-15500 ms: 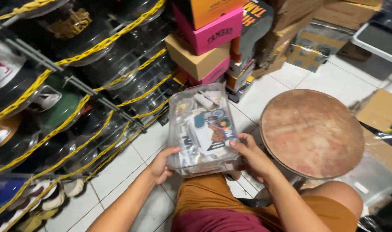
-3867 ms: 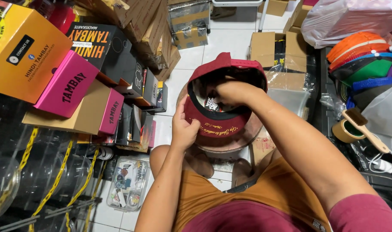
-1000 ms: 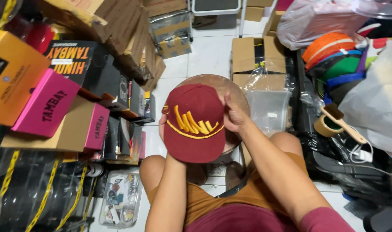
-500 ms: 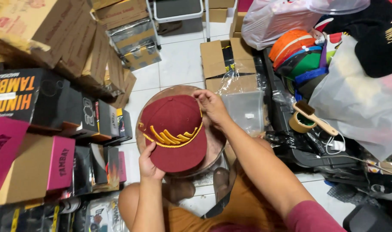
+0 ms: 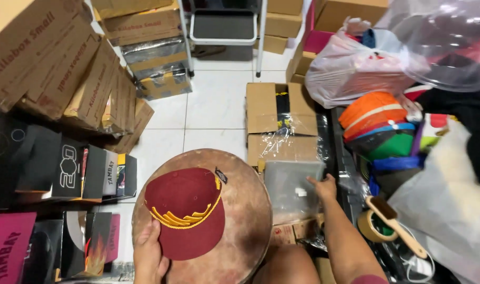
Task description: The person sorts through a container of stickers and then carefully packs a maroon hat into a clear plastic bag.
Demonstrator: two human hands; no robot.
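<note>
Left hand (image 5: 149, 252) pins cap (image 5: 187, 210); right hand's (image 5: 324, 186) grip seems hidden.

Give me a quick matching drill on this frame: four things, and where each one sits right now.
Things:
1. maroon cap
2. left hand
3. right hand
4. tape roll

Places:
A. on the clear plastic bags beside the stool
B. on the round wooden stool
C. at the cap's brim
D. far right, under the brush

Pairs: 1-B, 2-C, 3-A, 4-D
</note>
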